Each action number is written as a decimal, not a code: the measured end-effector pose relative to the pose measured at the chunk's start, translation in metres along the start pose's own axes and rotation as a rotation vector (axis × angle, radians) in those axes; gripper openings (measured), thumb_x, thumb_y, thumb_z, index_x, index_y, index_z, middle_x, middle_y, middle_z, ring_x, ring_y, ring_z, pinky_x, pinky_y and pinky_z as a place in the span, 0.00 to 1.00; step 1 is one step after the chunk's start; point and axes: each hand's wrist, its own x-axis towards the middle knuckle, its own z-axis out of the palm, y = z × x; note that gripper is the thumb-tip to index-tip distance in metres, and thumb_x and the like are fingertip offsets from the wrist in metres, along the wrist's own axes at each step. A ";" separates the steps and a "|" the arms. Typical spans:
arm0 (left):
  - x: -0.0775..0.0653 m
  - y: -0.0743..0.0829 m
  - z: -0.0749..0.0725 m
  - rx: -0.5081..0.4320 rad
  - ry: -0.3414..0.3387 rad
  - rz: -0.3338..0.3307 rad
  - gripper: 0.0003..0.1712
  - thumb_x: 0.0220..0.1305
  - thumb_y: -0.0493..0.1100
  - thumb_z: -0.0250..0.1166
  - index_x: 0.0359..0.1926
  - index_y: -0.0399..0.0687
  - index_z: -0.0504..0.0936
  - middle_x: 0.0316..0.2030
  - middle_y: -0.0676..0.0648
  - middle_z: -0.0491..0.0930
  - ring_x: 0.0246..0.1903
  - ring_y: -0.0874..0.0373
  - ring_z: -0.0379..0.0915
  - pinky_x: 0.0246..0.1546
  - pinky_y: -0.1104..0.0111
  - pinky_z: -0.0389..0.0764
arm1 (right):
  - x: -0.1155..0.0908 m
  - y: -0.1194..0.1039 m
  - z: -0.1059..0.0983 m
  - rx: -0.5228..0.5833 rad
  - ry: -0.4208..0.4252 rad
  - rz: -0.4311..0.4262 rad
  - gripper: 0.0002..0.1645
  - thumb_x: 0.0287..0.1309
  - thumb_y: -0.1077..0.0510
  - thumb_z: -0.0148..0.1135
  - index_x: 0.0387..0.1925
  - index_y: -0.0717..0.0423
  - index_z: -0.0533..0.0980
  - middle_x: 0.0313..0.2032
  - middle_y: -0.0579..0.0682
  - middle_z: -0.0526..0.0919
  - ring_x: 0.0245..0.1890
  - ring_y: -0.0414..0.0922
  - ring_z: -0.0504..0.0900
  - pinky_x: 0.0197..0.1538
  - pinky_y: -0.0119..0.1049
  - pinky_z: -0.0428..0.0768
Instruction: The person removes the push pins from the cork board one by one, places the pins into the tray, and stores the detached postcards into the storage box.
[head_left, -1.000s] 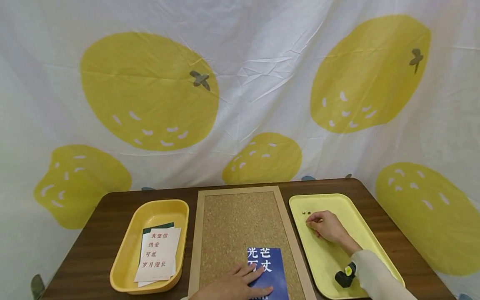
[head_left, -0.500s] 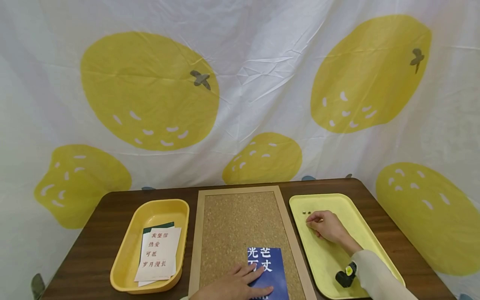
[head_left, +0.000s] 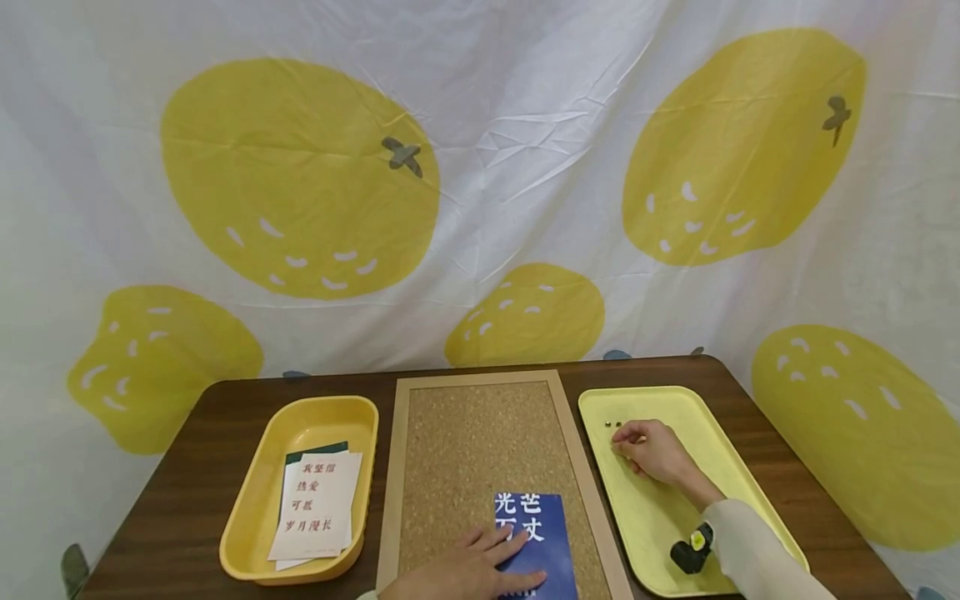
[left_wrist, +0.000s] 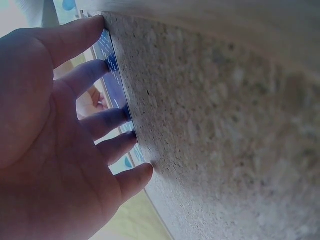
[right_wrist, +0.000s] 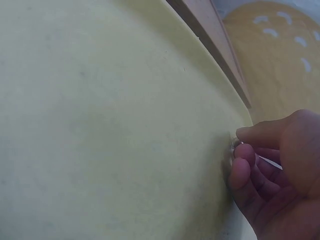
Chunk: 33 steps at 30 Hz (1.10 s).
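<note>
My left hand (head_left: 468,568) lies with fingers spread on a blue card (head_left: 551,533) with white characters, at the near right part of the cork board (head_left: 457,442). In the left wrist view the fingertips touch the card and the cork beside it. Over the yellow tray (head_left: 720,508), my right hand (head_left: 660,454) has thumb and fingers brought together low at the surface. The right wrist view shows them pinching a small shiny thumbtack (right_wrist: 236,143), mostly hidden by the fingertips. Just beyond the fingers, small brass-coloured thumbtacks (head_left: 608,425) lie on the tray.
To the left stands an orange-yellow basin (head_left: 251,508) holding several cards, the top one a white card (head_left: 318,508) with red characters. Board, basin and tray rest on a dark wooden table (head_left: 172,492). A lemon-print curtain (head_left: 480,183) hangs behind the table.
</note>
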 end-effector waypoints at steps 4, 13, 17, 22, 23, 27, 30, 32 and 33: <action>0.001 0.000 0.001 0.001 0.001 -0.002 0.38 0.59 0.70 0.53 0.69 0.79 0.51 0.72 0.55 0.48 0.71 0.55 0.43 0.66 0.54 0.57 | -0.001 -0.002 -0.002 0.017 0.001 0.015 0.04 0.59 0.64 0.58 0.32 0.61 0.78 0.24 0.53 0.78 0.15 0.44 0.75 0.17 0.35 0.75; 0.001 0.000 0.000 0.014 0.001 0.003 0.38 0.59 0.70 0.53 0.69 0.79 0.51 0.72 0.55 0.48 0.71 0.55 0.43 0.66 0.54 0.57 | -0.002 -0.004 -0.006 0.077 0.011 0.045 0.09 0.64 0.65 0.50 0.37 0.65 0.76 0.21 0.56 0.75 0.14 0.45 0.73 0.17 0.38 0.76; 0.000 0.001 0.000 0.012 0.003 0.002 0.38 0.59 0.70 0.53 0.69 0.79 0.51 0.72 0.55 0.48 0.71 0.55 0.43 0.66 0.54 0.57 | -0.002 -0.004 -0.009 0.151 0.012 0.082 0.11 0.66 0.63 0.47 0.40 0.67 0.74 0.17 0.56 0.72 0.14 0.44 0.71 0.17 0.38 0.75; 0.000 0.000 0.000 0.015 -0.001 -0.004 0.39 0.58 0.70 0.53 0.69 0.79 0.51 0.72 0.55 0.48 0.71 0.56 0.43 0.66 0.54 0.57 | -0.002 -0.004 -0.014 0.212 0.019 0.107 0.12 0.67 0.61 0.48 0.42 0.68 0.72 0.18 0.55 0.72 0.15 0.43 0.70 0.16 0.38 0.73; 0.001 0.000 0.000 0.015 -0.002 -0.005 0.39 0.58 0.70 0.53 0.69 0.79 0.51 0.72 0.55 0.48 0.71 0.56 0.43 0.66 0.55 0.57 | -0.002 -0.004 -0.015 0.216 0.017 0.103 0.13 0.67 0.61 0.48 0.42 0.68 0.72 0.18 0.56 0.72 0.15 0.43 0.70 0.16 0.38 0.73; 0.000 0.000 -0.001 0.023 -0.003 -0.003 0.39 0.58 0.70 0.53 0.69 0.80 0.51 0.72 0.55 0.48 0.71 0.55 0.44 0.66 0.55 0.57 | -0.001 -0.004 -0.018 0.218 0.022 0.100 0.13 0.67 0.60 0.48 0.43 0.68 0.72 0.18 0.56 0.72 0.14 0.43 0.69 0.16 0.39 0.73; 0.000 0.001 -0.001 0.027 0.001 0.001 0.39 0.58 0.70 0.53 0.69 0.79 0.51 0.72 0.54 0.48 0.71 0.55 0.44 0.66 0.55 0.58 | -0.001 -0.003 -0.019 0.215 0.024 0.105 0.14 0.67 0.59 0.48 0.43 0.68 0.73 0.17 0.56 0.72 0.13 0.44 0.69 0.16 0.39 0.73; 0.000 0.001 -0.001 0.028 0.004 0.005 0.39 0.58 0.70 0.53 0.69 0.79 0.51 0.72 0.54 0.48 0.71 0.55 0.44 0.66 0.54 0.58 | -0.001 -0.003 -0.019 0.220 0.019 0.104 0.13 0.67 0.60 0.48 0.43 0.68 0.73 0.18 0.57 0.72 0.13 0.44 0.69 0.16 0.38 0.73; -0.001 0.001 -0.001 0.026 0.007 0.006 0.39 0.58 0.70 0.53 0.69 0.79 0.51 0.72 0.54 0.49 0.71 0.55 0.44 0.66 0.54 0.58 | -0.001 -0.003 -0.018 0.224 0.010 0.097 0.14 0.67 0.60 0.48 0.43 0.68 0.73 0.19 0.57 0.73 0.14 0.44 0.69 0.16 0.38 0.73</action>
